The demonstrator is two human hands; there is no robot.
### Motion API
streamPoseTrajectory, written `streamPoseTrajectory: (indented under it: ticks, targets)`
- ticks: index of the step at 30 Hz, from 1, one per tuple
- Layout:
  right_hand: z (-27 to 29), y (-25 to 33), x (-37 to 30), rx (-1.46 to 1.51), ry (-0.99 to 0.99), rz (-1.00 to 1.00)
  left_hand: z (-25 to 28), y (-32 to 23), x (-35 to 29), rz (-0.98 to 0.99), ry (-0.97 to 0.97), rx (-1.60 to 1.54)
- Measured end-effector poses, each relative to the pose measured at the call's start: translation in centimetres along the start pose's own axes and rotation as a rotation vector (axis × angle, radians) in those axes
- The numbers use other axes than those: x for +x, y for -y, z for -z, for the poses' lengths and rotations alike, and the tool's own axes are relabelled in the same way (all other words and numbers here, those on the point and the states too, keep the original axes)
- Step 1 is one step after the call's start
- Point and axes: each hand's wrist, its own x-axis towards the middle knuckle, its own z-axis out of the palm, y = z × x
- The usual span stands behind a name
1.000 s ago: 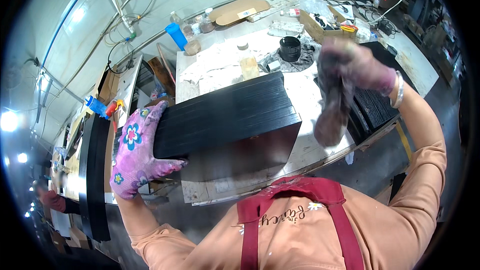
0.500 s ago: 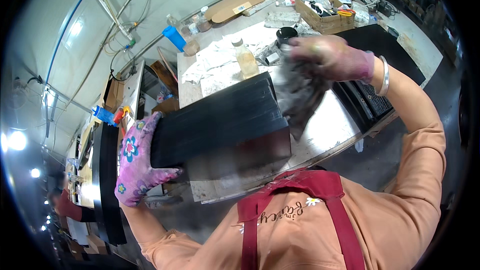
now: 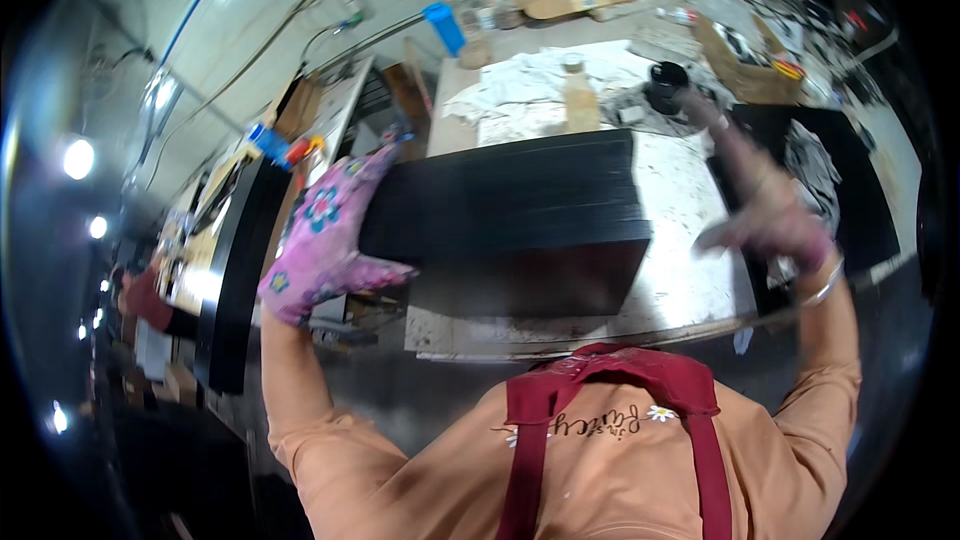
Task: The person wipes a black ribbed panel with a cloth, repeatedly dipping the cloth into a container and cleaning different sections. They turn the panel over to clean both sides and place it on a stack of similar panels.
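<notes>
A long black box-shaped piece (image 3: 510, 190), with a duller dark front face, lies across the table in front of me. My left hand (image 3: 325, 220), in a pink flowered glove, grips its left end, the thumb at the near side and the fingers at the far side. Over the table to the right of the piece, my right hand (image 3: 765, 200), in a stained pink glove, is blurred, empty, its fingers spread. A crumpled grey rag (image 3: 815, 170) lies on a flat black panel (image 3: 870, 200), partly behind that hand.
Beyond the piece stand a bottle of yellowish liquid (image 3: 580, 95) and a black cup (image 3: 666, 87) among white cloths (image 3: 530, 85). A cardboard box of tools (image 3: 745, 60) sits at the back right, a blue cup (image 3: 443, 28) at the back left. Another person's sleeve (image 3: 147, 300) shows far left.
The grey rag has left my right hand and now lies on the black panel. That hand has moved right and opened. My left hand still holds the black piece, which now lies more level.
</notes>
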Motion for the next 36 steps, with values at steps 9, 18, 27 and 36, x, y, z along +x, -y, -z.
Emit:
streamPoseTrajectory:
  ticks: [9, 18, 27, 36]
  targets:
    - [-13.1, 1.1, -0.9, 0.794, -0.198, -0.174, -8.4, 15.7, -10.8, 0.414, -1.116, -1.293]
    - [-15.2, -5.0, -3.2, 0.387, -0.347, -0.188, -37.3, 14.1, -5.3, 0.530, -0.770, -2.203]
    - [-1.9, 5.5, 0.2, 0.718, -0.345, 0.091, -38.4, -0.9, -0.3, 0.216, -0.542, -2.265]
    - [-2.3, 13.3, 10.6, -0.040, 0.076, 0.275, -27.4, 6.0, -0.1, 0.364, -0.564, -1.641]
